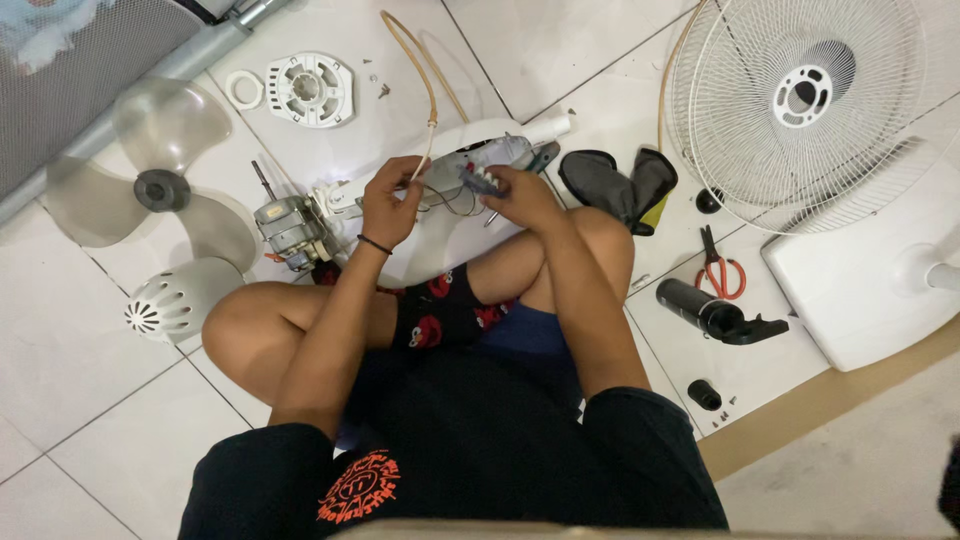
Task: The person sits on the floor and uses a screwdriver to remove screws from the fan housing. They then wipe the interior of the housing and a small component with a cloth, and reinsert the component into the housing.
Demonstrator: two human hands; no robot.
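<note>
While we sit cross-legged on the tiled floor [80,400], the biggest thing about us is the white fan base [860,290] at our right, with the round wire fan guard [800,100] lying partly over it. At our left lies the clear three-bladed fan blade [160,175], and near our left knee a domed white motor cover [175,300] with slits. Straight ahead rests the white fan housing [470,170], and from its left end the bare fan motor [290,230] sticks out, its shaft pointing up and away. Beyond that sit a round white back plate [310,88] and a small white ring [243,88] just beside it. A dark cloth pouch [615,185] lies to the right of the housing, a black cylindrical tool [705,310] lies below it, and red-handled scissors [718,268] rest between the pouch and the base. Our left hand [390,205] is closed in a pinching grip on a thin beige cord [425,90], which curves up and away over the floor. Our right hand [520,195] has its fingers together, clamped on a small switch part [480,180] with thin wires [450,205], held just over the housing between both hands.
</note>
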